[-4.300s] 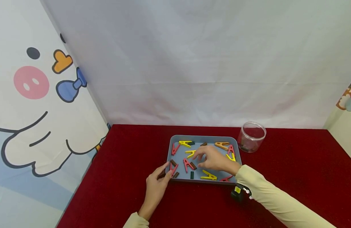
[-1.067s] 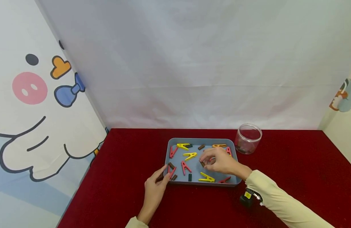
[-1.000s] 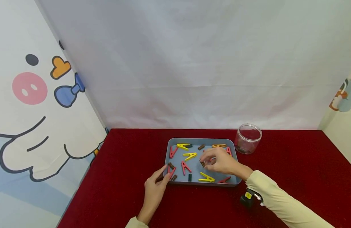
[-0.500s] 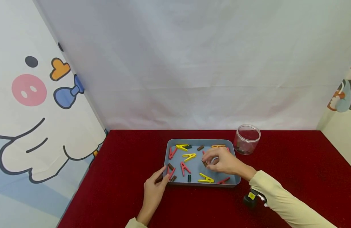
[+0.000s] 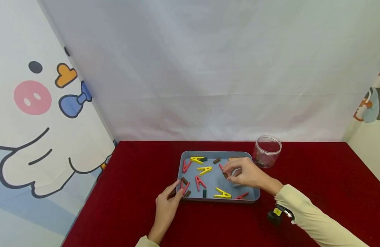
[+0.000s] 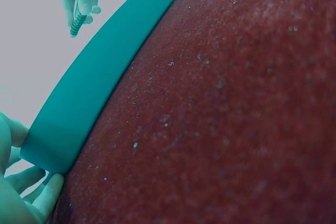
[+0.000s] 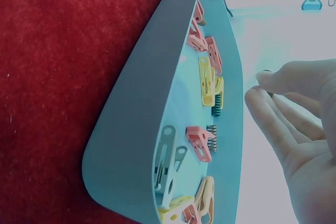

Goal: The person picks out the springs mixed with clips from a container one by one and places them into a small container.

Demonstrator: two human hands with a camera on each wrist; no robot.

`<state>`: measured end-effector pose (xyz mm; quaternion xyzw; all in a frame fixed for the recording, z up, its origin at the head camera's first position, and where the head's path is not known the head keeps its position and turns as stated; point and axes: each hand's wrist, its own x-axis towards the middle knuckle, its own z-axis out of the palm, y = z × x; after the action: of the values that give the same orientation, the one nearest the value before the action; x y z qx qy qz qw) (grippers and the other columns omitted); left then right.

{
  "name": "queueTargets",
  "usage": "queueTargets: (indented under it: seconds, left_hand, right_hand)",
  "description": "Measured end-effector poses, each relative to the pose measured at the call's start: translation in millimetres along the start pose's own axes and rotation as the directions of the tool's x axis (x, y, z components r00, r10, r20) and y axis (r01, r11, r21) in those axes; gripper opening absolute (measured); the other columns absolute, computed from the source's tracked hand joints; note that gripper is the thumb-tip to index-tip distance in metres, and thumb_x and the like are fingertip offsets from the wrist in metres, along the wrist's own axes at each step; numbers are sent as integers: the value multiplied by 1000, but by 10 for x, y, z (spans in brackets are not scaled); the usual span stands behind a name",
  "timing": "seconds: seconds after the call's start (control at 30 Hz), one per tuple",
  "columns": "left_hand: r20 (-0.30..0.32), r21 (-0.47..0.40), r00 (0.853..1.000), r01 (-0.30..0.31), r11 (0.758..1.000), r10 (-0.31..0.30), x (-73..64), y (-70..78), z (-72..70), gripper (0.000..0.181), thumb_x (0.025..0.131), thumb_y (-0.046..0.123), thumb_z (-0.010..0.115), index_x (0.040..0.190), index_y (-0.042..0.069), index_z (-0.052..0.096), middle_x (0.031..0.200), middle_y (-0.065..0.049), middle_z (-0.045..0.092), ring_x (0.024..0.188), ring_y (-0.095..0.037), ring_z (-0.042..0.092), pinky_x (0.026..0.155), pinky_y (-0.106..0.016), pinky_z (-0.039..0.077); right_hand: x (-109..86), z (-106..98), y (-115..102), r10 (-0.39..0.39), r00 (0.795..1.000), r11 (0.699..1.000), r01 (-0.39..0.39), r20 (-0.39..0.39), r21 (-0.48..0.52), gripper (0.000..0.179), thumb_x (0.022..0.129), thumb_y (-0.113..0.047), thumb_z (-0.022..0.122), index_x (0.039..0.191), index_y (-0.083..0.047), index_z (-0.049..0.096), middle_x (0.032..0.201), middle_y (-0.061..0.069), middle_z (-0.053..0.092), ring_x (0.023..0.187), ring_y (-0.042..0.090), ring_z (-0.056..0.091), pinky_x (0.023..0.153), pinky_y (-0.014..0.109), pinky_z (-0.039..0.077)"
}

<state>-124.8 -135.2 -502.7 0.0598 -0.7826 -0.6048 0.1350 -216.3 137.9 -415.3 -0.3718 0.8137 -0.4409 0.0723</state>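
In the head view my right hand [image 5: 246,173] is over the right half of the blue-grey tray [image 5: 214,201], pinching a small brown coil spring [image 5: 225,175] between thumb and fingertips. That spring [image 6: 77,23] also shows in the left wrist view, held above the tray wall. My left hand [image 5: 166,205] grips the tray's near left corner, thumb on the front wall. Inside the tray lie red clips [image 5: 199,183], yellow clips [image 5: 222,193] and loose springs [image 5: 204,193]. A grey clip [image 7: 166,166] and an orange clip [image 7: 205,199] appear in the right wrist view.
A clear plastic jar [image 5: 267,151] stands just beyond the tray's right end, with something small and dark at its bottom. Dark red cloth [image 5: 140,171] covers the table. A pale curtain [image 5: 227,75] hangs behind it.
A brown spring that lay beside the middle red clip has left that spot; my right hand now holds one and has drifted right. My left hand stays at the corner.
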Motion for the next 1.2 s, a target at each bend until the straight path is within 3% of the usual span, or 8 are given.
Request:
queueTargets:
  seconds: [0.17,0.5,0.93,1.2]
  left_hand:
    - [2,9,1000,-1,1000,1,3,5,4,37,80,29,65,115,18,60,115,-2,56,79,-9,63,69,-22,49]
    - [23,21,999,24,999,-25,7,-14,-7,38,80,30,64,116,19,59,117,-5,55,83,-12,62,70,-23,49]
    - [4,23,1000,15,1000,-15,-2,17,-5,38,81,25,64,117,16,59,116,-5,55,82,-11,62,69,-23,50]
    - [8,36,1000,19,999,-19,-6,15,-11,38,80,29,64,116,18,59,116,-4,56,84,-12,61,70,-23,49]
  right_hand:
    - [-22,-17,76,35,999,999,-35,-11,-15,24,73,0,67,93,-14,67,95,3,62,74,13,58,63,27,51]
    - [-65,-139,-247,6,1000,1000,-6,-2,-7,21,74,6,64,92,-4,66,97,14,60,73,23,58,61,30,51]
    - [-88,-212,-235,-6,999,1000,5,-31,-17,21,72,5,66,91,-5,67,98,11,61,71,21,59,59,30,51]
    - [-98,-268,-240,25,999,999,-26,-42,-38,21,72,4,67,91,-6,67,98,11,61,71,21,59,61,30,51]
